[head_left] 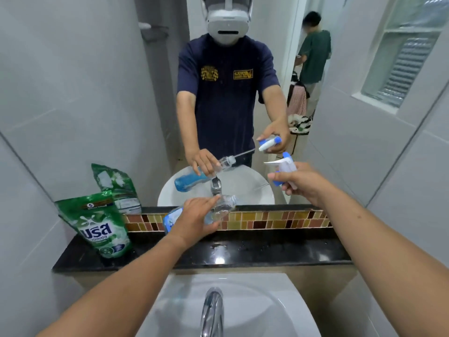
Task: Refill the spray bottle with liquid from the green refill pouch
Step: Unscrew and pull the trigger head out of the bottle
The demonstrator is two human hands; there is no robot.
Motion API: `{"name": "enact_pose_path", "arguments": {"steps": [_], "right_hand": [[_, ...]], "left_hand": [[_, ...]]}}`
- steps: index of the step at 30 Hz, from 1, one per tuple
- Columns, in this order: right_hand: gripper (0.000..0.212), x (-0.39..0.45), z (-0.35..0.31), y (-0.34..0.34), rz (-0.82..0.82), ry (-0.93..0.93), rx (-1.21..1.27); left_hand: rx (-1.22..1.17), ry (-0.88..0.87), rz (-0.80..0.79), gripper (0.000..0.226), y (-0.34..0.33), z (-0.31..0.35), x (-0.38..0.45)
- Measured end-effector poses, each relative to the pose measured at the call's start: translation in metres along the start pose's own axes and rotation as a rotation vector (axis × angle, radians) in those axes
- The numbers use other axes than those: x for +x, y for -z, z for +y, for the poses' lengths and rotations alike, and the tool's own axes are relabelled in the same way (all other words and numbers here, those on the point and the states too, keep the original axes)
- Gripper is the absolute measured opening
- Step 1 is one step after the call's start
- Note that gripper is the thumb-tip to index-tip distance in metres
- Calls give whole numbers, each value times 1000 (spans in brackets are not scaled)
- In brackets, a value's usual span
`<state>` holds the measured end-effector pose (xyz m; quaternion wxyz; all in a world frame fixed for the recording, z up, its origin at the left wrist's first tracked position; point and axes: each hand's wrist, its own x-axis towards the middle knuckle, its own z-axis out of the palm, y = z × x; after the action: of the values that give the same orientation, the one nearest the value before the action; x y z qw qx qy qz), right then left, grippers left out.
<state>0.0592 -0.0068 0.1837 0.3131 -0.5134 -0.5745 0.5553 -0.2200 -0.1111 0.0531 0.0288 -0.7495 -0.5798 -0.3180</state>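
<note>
Status: the spray bottle is open and ready for filling; the pour has not begun.

1. Left hand: fingers wrapped around the bottle body, holding it tilted over the dark surface, with the open neck pointing toward 2 o'clock. The upper part of the bottle looks clear; blue shows at its lower end, at about 8 o'clock from the hand. Whether that is liquid or a label cannot be determined.

2. Right hand: closed around the spray head, which is separated from the bottle and held well clear of it, at 2 o'clock from the neck. A thin dip tube appears to trail from the spray head toward 8 o'clock; it is faint and is seen more plainly in the mirror.

3. Green refill pouch: standing upright on the surface at 9 o'clock from the bottle, against the left wall, untouched. Whether its top has been opened cannot be seen.

4. Sink and tap: at 6 o'clock, below the surface.

Completed, by judgement: spray head removed.

Remaining: put the spray head down to free the right hand, set the bottle upright, open the pouch if it is sealed, pour, refit the spray head.
</note>
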Motion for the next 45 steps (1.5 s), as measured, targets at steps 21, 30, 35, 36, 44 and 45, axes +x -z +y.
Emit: {"name": "enact_pose_path", "arguments": {"steps": [21,30,35,36,44,45], "right_hand": [[34,-67,-77,5,14,281,-38],[29,-74,-64,8,127,345,-98],[36,-74,-62,14,156,332,-88],[37,-74,-61,15,152,329,-92],[38,-72,-61,19,149,318,-74],[38,-73,-61,19,146,316,-69]], "left_hand": [[295,32,-82,68,123,40,28],[403,40,-126,71,126,47,18],[408,61,-142,71,129,46,14],[409,66,-145,71,129,46,14],[443,33,-175,70,133,43,21],[437,30,-179,70,133,43,21]]}}
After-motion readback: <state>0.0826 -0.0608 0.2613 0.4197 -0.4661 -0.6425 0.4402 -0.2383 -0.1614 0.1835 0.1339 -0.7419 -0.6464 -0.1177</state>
